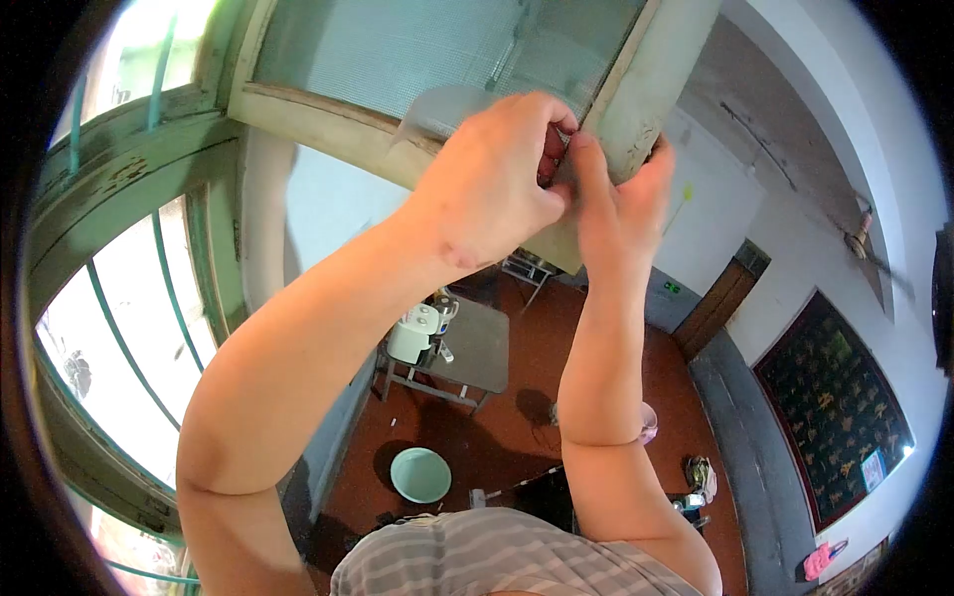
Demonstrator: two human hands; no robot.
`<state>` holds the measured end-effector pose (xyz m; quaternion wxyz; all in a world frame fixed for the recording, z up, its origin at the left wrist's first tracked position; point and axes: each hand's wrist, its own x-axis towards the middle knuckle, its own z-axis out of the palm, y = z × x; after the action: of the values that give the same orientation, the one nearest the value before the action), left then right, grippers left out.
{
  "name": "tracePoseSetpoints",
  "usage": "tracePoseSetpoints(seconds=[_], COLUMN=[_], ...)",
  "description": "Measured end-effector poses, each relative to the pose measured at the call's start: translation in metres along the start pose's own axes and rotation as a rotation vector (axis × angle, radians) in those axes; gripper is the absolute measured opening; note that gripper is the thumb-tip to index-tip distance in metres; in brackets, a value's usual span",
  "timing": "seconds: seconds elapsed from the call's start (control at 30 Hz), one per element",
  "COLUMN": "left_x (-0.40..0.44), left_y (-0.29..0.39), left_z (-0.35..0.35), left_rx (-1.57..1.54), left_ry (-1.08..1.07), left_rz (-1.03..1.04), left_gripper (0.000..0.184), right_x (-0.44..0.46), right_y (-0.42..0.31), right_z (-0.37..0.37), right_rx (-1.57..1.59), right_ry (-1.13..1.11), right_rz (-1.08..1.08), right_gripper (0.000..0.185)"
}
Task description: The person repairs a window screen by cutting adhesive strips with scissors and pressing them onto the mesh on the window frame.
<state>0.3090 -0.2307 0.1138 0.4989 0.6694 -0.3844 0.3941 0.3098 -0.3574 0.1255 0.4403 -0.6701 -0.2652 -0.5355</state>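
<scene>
A pale green window sash (636, 94) with a textured glass pane (397, 50) stands swung out in front of me. My left hand (502, 164) is closed at its lower corner, with fingers curled and fingertips close to my right thumb. What those fingers pinch is hidden. Behind the left hand, a translucent pale sheet-like piece (437, 107) shows against the frame, partly blurred. My right hand (626, 204) grips the sash's edge, its thumb on one face and its fingers around the other side.
At left is a green window frame (224, 214) with bars. Far below on the red floor (397, 447) are a pale green basin (420, 475) and a small table (477, 348) bearing a white appliance (412, 333). A dark framed board (835, 407) hangs at right.
</scene>
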Motion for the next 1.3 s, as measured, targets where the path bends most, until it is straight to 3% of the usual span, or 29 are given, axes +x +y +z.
tracePoseSetpoints(seconds=[0.17, 0.27, 0.37, 0.47, 0.67, 0.87, 1.07, 1.3], left_x=[0.000, 0.005, 0.004, -0.010, -0.019, -0.003, 0.006, -0.003], left_y=[-0.005, -0.010, 0.000, 0.000, -0.006, 0.007, 0.009, 0.014], left_z=[-0.004, -0.012, -0.011, 0.001, 0.007, -0.016, -0.025, -0.011], left_rx=[-0.034, -0.263, -0.070, 0.180, 0.210, 0.139, 0.002, 0.115], left_ry=[-0.029, -0.153, -0.140, 0.007, 0.075, -0.143, -0.271, -0.122], left_rz=[0.032, -0.088, -0.067, 0.131, 0.196, -0.079, -0.157, -0.040], left_gripper=[0.037, 0.037, 0.046, 0.058, 0.067, 0.067, 0.061, 0.064], right_x=[0.001, 0.001, 0.001, 0.002, 0.001, -0.002, -0.003, -0.006], right_y=[0.012, 0.013, 0.010, 0.012, 0.010, 0.013, 0.012, 0.002], right_z=[0.002, 0.001, 0.000, 0.000, 0.004, 0.001, -0.004, -0.007], right_rx=[0.009, -0.003, 0.021, 0.058, 0.095, 0.276, 0.367, 0.371], right_ry=[0.018, 0.020, 0.013, -0.005, -0.007, -0.056, -0.079, -0.097], right_rz=[-0.048, -0.030, -0.035, -0.021, 0.014, 0.028, 0.021, 0.047], right_gripper=[0.056, 0.055, 0.054, 0.053, 0.054, 0.059, 0.063, 0.064])
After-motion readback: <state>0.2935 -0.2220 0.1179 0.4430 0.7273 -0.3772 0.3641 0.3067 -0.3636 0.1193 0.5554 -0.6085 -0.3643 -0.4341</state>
